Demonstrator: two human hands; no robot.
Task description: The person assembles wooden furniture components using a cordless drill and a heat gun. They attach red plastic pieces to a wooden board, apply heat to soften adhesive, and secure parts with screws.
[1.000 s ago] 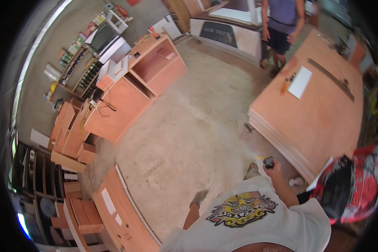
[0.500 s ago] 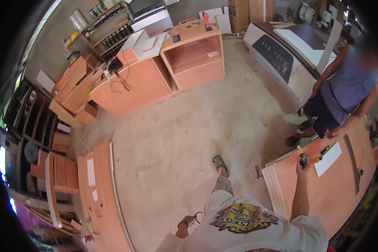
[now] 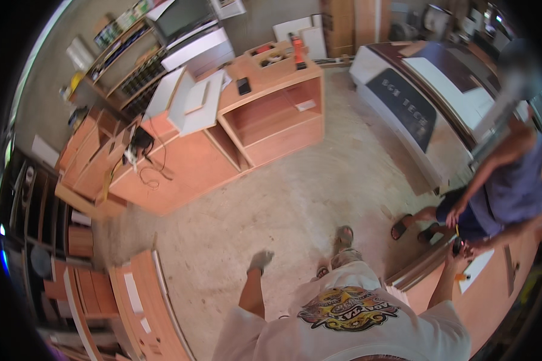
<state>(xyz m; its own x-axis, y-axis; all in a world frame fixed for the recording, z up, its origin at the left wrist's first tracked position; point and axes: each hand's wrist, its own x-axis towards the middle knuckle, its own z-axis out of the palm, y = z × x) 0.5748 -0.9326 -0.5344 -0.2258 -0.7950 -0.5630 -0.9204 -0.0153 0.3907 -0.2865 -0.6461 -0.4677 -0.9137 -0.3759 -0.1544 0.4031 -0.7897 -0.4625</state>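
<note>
Small dark object held in the right hand, fingers closed round it, at the near edge of the orange board surface; its kind cannot be told; a white sheet lies on that surface just beside the hand; a co-worker's hand hangs near, above it. Left hand well apart from the object, empty over the concrete floor, fingers loosely curled, gloved or dusty; open wooden cabinet stands beyond.
</note>
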